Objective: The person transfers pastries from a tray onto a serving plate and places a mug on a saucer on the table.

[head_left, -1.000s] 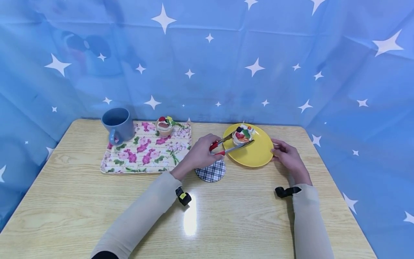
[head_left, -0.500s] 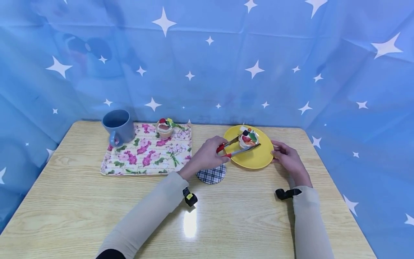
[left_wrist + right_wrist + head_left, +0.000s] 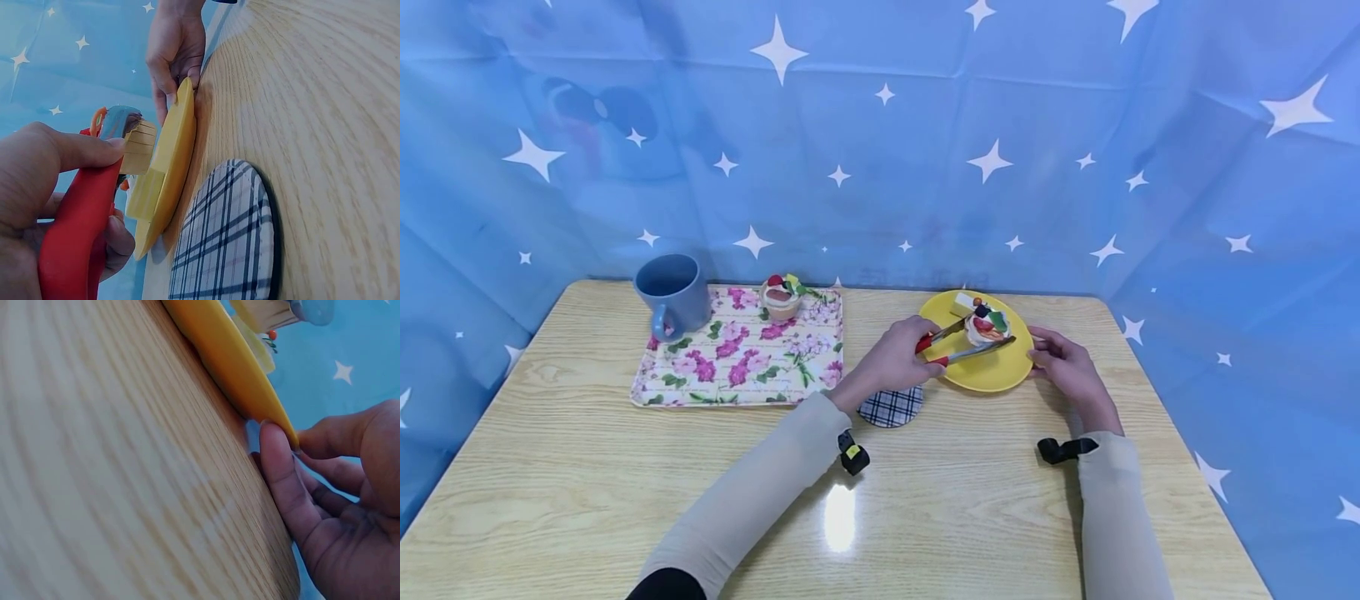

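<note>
My left hand [image 3: 891, 357] grips red-handled tongs [image 3: 958, 357], whose metal arms hold a small fruit-topped cupcake [image 3: 987, 328] over the yellow plate [image 3: 973, 379]. In the left wrist view the cupcake [image 3: 139, 147] tilts sideways beside the red handle, a small gap from the plate. A pale yellow cake piece [image 3: 962, 303] sits on the plate's far part, partly behind the cupcake. At the plate's right rim, my right hand [image 3: 1069, 373] pinches the edge. Thumb and fingertips meet that rim in the right wrist view, where the plate [image 3: 231, 362] is seen edge-on.
A round plaid coaster [image 3: 891, 408] lies under my left wrist, near the plate. To the left, a flowered tray [image 3: 730, 354] bears a blue mug [image 3: 673, 292] and another fruit-topped cupcake [image 3: 781, 300]. A blue starred curtain [image 3: 880, 150] hangs behind the wooden table [image 3: 955, 500].
My left hand has moved right with the tongs and cupcake, from the plate's left part toward its middle, uncovering the pale yellow cake piece. My right hand stays at the rim.
</note>
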